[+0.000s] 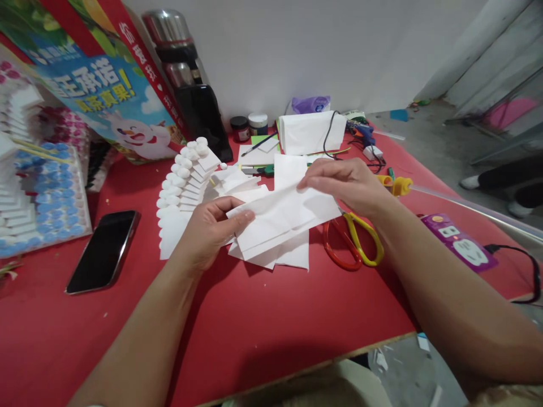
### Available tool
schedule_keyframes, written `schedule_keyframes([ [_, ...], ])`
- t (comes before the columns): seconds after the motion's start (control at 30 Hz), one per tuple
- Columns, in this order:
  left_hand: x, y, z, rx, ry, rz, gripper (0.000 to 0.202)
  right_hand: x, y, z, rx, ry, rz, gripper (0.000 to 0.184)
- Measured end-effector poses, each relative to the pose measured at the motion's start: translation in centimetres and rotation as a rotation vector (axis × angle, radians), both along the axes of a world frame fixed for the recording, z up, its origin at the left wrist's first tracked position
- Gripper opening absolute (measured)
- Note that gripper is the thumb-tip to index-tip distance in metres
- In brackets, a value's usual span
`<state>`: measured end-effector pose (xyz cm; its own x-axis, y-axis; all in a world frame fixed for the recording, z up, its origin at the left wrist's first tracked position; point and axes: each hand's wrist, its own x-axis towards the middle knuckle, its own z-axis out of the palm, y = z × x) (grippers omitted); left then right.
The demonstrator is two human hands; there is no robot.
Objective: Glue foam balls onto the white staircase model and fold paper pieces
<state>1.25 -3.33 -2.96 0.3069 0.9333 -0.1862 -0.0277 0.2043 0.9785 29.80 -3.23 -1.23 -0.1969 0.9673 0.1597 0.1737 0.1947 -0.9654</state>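
A folded white paper sheet point(280, 217) is stretched between my two hands above the red table. My left hand point(214, 229) pinches its left end, thumb on top. At the upper right edge, my right hand point(343, 183) grips the paper between thumb and fingers; some of its fingertips are hidden behind it. More white paper pieces point(294, 254) lie underneath. Scissors point(354, 240) with one red and one yellow handle rest beside the paper, below my right hand. Left of the paper stands a stepped white model point(186, 181) edged with small rounded white pieces.
A black phone point(104, 251) lies on the red table point(237, 333) at left, near a blue-and-white model point(55, 198). A printed bag point(123, 96), a flask point(178, 51) and paint jars point(250, 127) stand behind. At right are a glue gun point(394, 183) and a purple power strip point(460, 243).
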Motion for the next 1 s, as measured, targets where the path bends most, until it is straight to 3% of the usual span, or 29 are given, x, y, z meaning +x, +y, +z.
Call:
schedule_keyframes([
  [0.1,0.2,0.0,0.1,0.011,-0.027,0.037,0.023,0.0,0.1,-0.4,0.046,-0.063,-0.017,0.017],
  [0.23,0.9,-0.1,0.3,0.066,-0.135,0.16,0.026,-0.3,0.4,-1.0,-0.085,0.049,0.015,0.045],
  [0.37,1.3,-0.3,0.3,0.149,-0.136,0.152,0.022,-1.6,0.4,-1.4,-0.211,0.316,0.051,0.024],
  [0.67,1.4,-0.6,0.4,0.289,-0.004,0.321,0.038,-2.4,0.3,-1.7,-0.198,0.346,0.018,0.036],
  [0.87,1.0,0.1,-0.1,0.171,-0.102,0.231,0.033,-1.7,0.6,-1.7,-0.222,0.345,0.089,0.036],
  [1.0,0.8,0.3,-0.3,0.106,-0.121,0.215,0.033,-1.6,0.4,-1.2,-0.256,0.312,0.062,0.032],
])
